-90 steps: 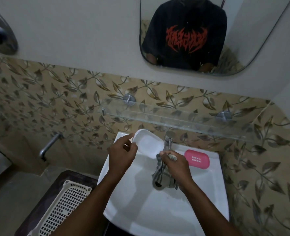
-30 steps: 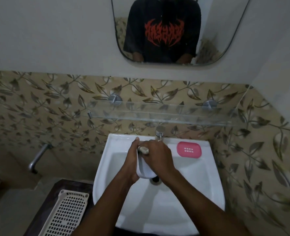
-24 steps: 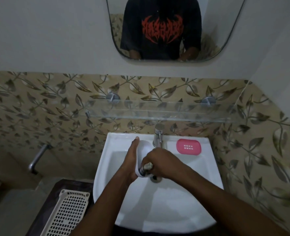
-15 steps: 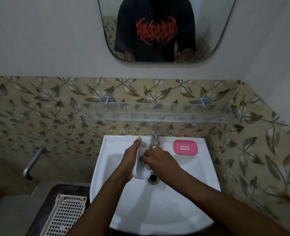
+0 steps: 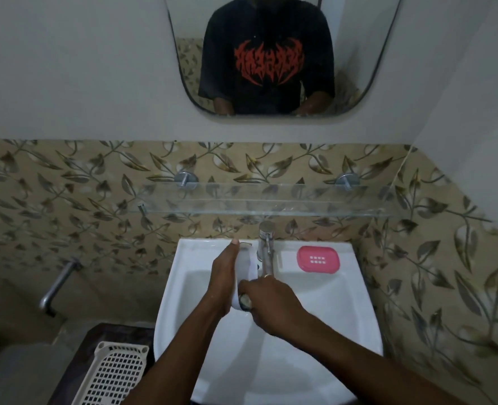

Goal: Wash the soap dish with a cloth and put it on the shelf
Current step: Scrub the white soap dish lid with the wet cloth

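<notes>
A white perforated basket sits at the near left, beside the sink. Over the basin, the left hand grips the white soap dish on edge. The right hand is closed around a bunched cloth, pressed to the dish's near end. Just right stands the tap, then a pink soap tray. The glass shelf spans the far wall.

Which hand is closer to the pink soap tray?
The right hand. It is below-left of the pink soap tray, near the tap; the left hand is farther left.
</notes>
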